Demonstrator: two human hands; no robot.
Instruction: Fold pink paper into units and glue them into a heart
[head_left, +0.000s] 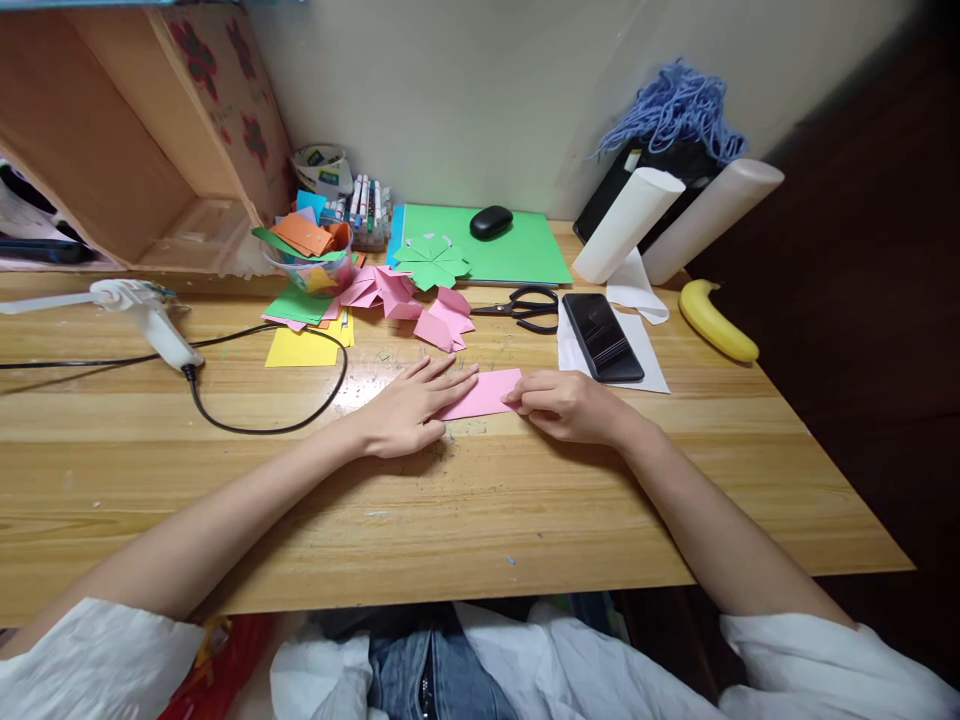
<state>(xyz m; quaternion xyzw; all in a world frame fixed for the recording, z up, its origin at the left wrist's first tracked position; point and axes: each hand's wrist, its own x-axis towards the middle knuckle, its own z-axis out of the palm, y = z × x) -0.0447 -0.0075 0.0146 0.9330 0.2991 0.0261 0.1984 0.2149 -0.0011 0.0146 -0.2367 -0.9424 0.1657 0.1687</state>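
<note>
A pink strip of folded paper [484,393] lies flat on the wooden desk between my hands. My left hand [411,408] rests palm down with its fingers spread, covering the strip's left end. At the other end, my right hand [566,403] pinches the paper's edge between thumb and curled fingers. Just beyond the strip sit a pink folded paper piece [445,320] and a larger crumpled pink paper shape [384,290]. Black-handled scissors [525,309] lie behind my right hand, blades pointing left.
A phone [602,338] rests on white paper near two white paper rolls [630,225] and a banana [716,320]. Leftward are a glue gun [150,320] with a looping cord, yellow paper [304,347] and a tub of paper scraps [311,265]. A mouse [491,222] sits on green sheets.
</note>
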